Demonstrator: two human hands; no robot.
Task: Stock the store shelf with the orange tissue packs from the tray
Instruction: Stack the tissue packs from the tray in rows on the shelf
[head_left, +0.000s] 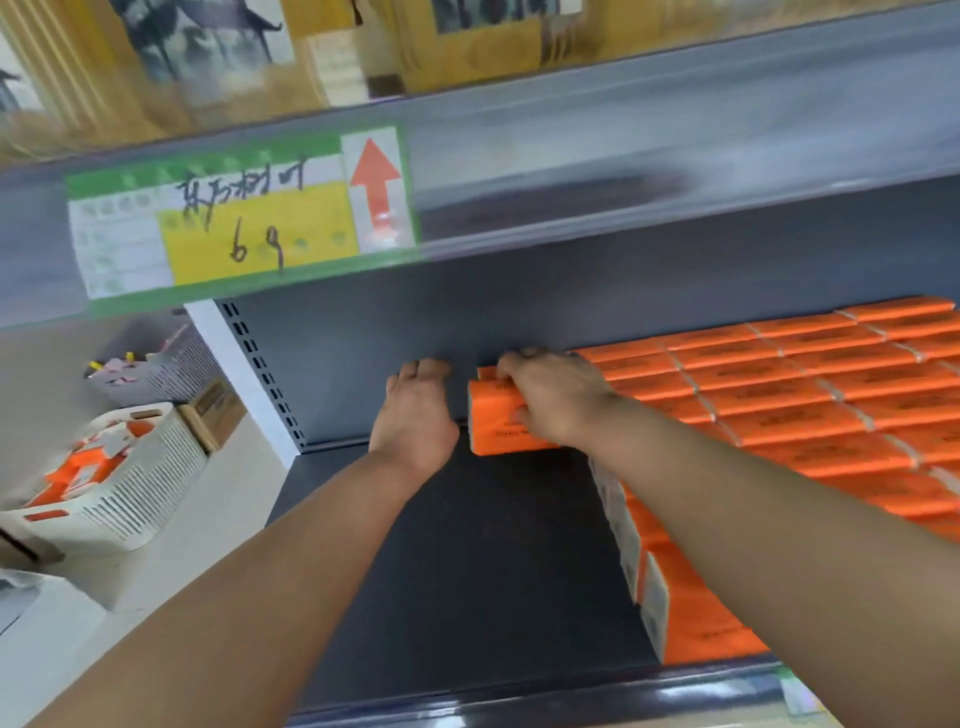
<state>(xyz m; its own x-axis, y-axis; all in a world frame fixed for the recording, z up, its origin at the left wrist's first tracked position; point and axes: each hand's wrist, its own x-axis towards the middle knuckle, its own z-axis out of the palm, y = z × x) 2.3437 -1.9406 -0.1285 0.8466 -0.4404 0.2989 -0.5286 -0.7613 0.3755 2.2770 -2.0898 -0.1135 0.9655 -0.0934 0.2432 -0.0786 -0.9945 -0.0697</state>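
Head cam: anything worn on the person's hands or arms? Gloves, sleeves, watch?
Nothing visible. The left hand and right hand are bare, no gloves or rings seen. The left forearm and right forearm are uncovered to the frame edge: no sleeves, watch or bands.

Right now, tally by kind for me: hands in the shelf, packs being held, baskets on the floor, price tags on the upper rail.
Hands: 2, left hand, right hand
Held orange pack: 1
Baskets: 2, white tray, grey basket
Upper-rail price tag: 1
Total: 6
Not tallied: shelved packs, too blurred to count.
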